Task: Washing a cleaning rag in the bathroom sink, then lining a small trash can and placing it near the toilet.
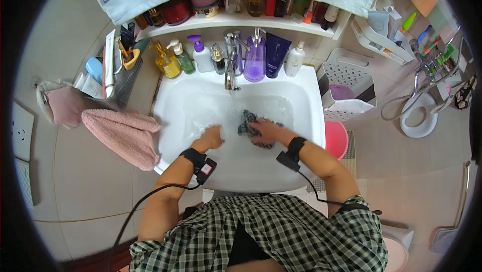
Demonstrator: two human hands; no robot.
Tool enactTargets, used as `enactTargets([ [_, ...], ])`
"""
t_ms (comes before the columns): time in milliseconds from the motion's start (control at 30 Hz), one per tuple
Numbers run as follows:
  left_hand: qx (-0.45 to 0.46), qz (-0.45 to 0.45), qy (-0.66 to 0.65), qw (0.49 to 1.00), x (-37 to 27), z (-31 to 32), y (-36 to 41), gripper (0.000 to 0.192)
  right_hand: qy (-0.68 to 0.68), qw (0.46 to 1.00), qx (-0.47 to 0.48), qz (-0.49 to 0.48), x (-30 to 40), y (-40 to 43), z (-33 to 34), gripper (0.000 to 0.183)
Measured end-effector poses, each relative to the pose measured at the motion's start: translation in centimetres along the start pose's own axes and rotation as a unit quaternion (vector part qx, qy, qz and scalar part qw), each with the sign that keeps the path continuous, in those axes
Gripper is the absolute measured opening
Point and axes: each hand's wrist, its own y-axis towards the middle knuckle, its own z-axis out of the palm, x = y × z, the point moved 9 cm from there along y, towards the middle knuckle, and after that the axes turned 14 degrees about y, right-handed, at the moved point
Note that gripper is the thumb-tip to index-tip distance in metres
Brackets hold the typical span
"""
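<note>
A white washbasin (171, 121) holds water, and a chrome faucet (229, 74) stands over its back edge with a stream falling from the spout. In the basin, right of the middle, lies a wet dark checked cloth (245, 122), bunched up. My right hand (268, 130) is over this cloth, thumb and fingers around part of it; the palm hides some of the fabric. My left hand (213, 137) is at the water left of the cloth, apart from it. Its fingers are blurred and partly turned away, and the water beside it is stirred up.
Along the basin's back rim stand several bottles, including a purple pump bottle (255, 61) and a dark blue tube (277, 55). A shelf (233, 23) hangs above them. A pink towel (120, 134) hangs at left. At right are a grey basket (344, 63) and a pink bucket (336, 140). Cables run from both wristbands.
</note>
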Motion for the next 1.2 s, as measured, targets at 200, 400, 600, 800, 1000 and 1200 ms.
enactTargets([
  [200,-0.395,-0.098,-0.078,0.91,0.4,-16.4,-2.3,0.048,-0.064,0.996,0.027,0.052,1.2,1.0,2.1,0.053],
  [400,-0.466,0.072,0.042,0.881,-7.4,-27.8,-1.9,0.056,0.03,0.995,0.055,0.083,2.3,0.8,1.8,0.049],
  [600,-0.355,0.127,0.134,0.916,-7.9,-26.0,-0.2,0.057,-0.065,0.995,0.028,0.071,2.4,-0.9,0.8,0.046],
  [800,-0.288,0.092,-0.016,0.953,-7.0,-25.3,-2.5,0.058,-0.063,0.994,-0.063,0.056,3.0,-3.2,-4.4,0.034],
  [1000,0.073,0.153,-0.542,0.823,-2.8,-14.9,-6.6,0.047,0.111,0.968,-0.217,-0.059,7.8,-4.4,-11.6,0.011],
  [1200,-0.195,-0.142,-0.124,0.963,2.2,-4.6,-14.7,0.037,-0.329,0.941,-0.043,0.066,5.4,-0.4,-4.1,0.042],
])
